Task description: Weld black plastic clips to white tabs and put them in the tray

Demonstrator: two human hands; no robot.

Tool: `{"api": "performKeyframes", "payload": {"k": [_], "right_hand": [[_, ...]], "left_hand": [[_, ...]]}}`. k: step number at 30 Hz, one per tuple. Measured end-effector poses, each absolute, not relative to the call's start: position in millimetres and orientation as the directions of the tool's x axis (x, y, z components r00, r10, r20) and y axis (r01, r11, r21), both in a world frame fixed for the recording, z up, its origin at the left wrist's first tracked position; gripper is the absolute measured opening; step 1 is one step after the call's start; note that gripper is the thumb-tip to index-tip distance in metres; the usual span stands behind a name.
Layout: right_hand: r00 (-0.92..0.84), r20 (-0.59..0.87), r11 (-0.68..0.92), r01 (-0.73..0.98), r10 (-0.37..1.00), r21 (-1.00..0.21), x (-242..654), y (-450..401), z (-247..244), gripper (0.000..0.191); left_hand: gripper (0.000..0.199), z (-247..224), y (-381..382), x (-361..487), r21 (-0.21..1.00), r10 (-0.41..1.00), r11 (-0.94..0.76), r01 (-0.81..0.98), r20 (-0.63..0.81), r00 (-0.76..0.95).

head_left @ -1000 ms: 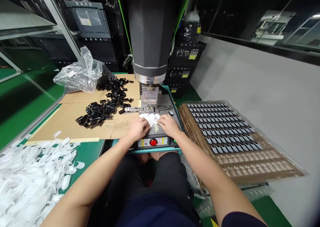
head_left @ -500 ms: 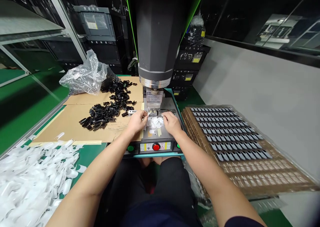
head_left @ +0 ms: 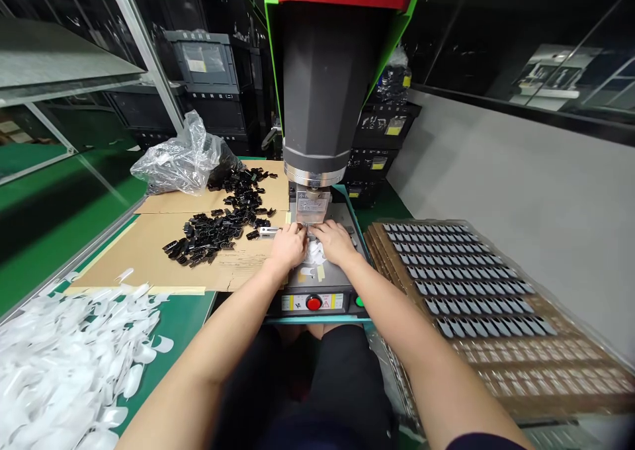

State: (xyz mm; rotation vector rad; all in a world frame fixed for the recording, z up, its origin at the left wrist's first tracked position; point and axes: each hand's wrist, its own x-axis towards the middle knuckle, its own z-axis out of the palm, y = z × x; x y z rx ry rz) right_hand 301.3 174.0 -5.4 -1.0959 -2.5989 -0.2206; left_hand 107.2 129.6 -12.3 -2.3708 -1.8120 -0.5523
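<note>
My left hand [head_left: 290, 245] and my right hand [head_left: 335, 241] meet at the fixture under the head of a bench press machine [head_left: 320, 92]. The fingers of both are bent and drawn together, fingertips close to each other just below the clear block [head_left: 311, 206] on the press head. Whatever lies between the fingertips is hidden or too small to name. Small white plastic pieces [head_left: 315, 253] lie on the machine's base right below my hands. A metal strip [head_left: 269, 231] sticks out to the left of my left hand.
Black clip-like parts [head_left: 213, 228] are heaped on cardboard [head_left: 124, 251] at left, near a clear plastic bag [head_left: 178, 159]. White curved pieces [head_left: 64, 364] cover the near left table. Stacked trays [head_left: 476, 278] with rows of grey parts stand at right. A red button [head_left: 313, 302] sits in front.
Both hands have moved forward and closer together, onto the fixture under the press head. The view has tilted up a little, showing the red top of the machine.
</note>
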Motion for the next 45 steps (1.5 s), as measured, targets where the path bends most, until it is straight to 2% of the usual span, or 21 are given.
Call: {"api": "performKeyframes", "payload": {"k": [4,6,9,12,14,17,19,21,27,34,37,39,42,45], "right_hand": [[-0.657,0.349,0.700,0.714,0.669,0.001,297.8,168.0,-0.8,0.051],[-0.625,0.393,0.694,0.718,0.674,-0.048,300.1,161.7,-4.8,0.051],[-0.489,0.511,0.655,0.725,0.706,-0.212,309.8,149.4,-20.9,0.053],[-0.340,0.576,0.600,0.719,0.743,-0.350,318.7,138.3,-40.1,0.054],[-0.309,0.575,0.580,0.723,0.758,-0.376,320.1,133.9,-48.4,0.050],[-0.318,0.557,0.571,0.735,0.767,-0.366,317.6,132.6,-52.0,0.045],[-0.317,0.551,0.562,0.746,0.772,-0.358,316.0,133.5,-51.6,0.044],[-0.310,0.548,0.551,0.755,0.777,-0.355,315.7,134.4,-51.4,0.044],[-0.318,0.557,0.558,0.759,0.767,-0.335,317.7,135.8,-55.5,0.037],[-0.323,0.556,0.560,0.760,0.766,-0.330,316.0,136.8,-57.3,0.031],[-0.314,0.557,0.555,0.759,0.769,-0.340,316.2,135.9,-55.6,0.031],[-0.298,0.563,0.551,0.755,0.771,-0.355,318.1,134.7,-53.5,0.032],[-0.289,0.585,0.564,0.741,0.758,-0.364,320.3,131.7,-48.2,0.034],[-0.330,0.588,0.599,0.722,0.738,-0.347,309.3,126.9,-40.0,0.035]], "left_hand": [[0.047,-8.6,122.0,113.7,0.141,0.925,-0.254,0.957,0.324,0.198],[0.048,-6.6,119.5,106.1,0.174,0.922,-0.281,0.944,0.322,0.215],[0.045,-1.8,121.6,70.9,0.235,0.923,-0.264,0.935,0.342,0.175],[0.046,4.0,133.8,17.3,0.265,0.941,-0.142,0.954,0.336,0.047],[0.060,6.3,146.8,-14.5,0.245,0.965,-0.127,0.961,0.253,0.063],[0.075,6.7,167.4,-40.5,0.184,0.982,-0.186,0.965,0.057,0.178],[0.076,5.8,178.1,-45.3,0.155,0.972,-0.220,0.963,-0.051,0.231],[0.069,4.9,184.1,-46.9,0.133,0.965,-0.236,0.962,-0.086,0.249],[0.045,3.6,168.7,-61.7,0.045,0.978,-0.206,0.978,-0.024,0.207],[0.032,-8.5,113.6,-59.7,0.107,0.944,-0.326,0.939,0.091,0.317],[0.035,-11.4,88.5,-56.7,0.149,0.902,-0.426,0.892,0.143,0.407],[0.045,-11.1,71.7,-58.5,0.196,0.889,-0.450,0.871,0.193,0.415],[0.058,-12.0,48.8,-64.1,0.232,0.920,-0.346,0.909,0.275,0.280],[0.055,-19.2,33.4,-64.3,0.236,0.946,-0.201,0.951,0.297,0.126]]}}
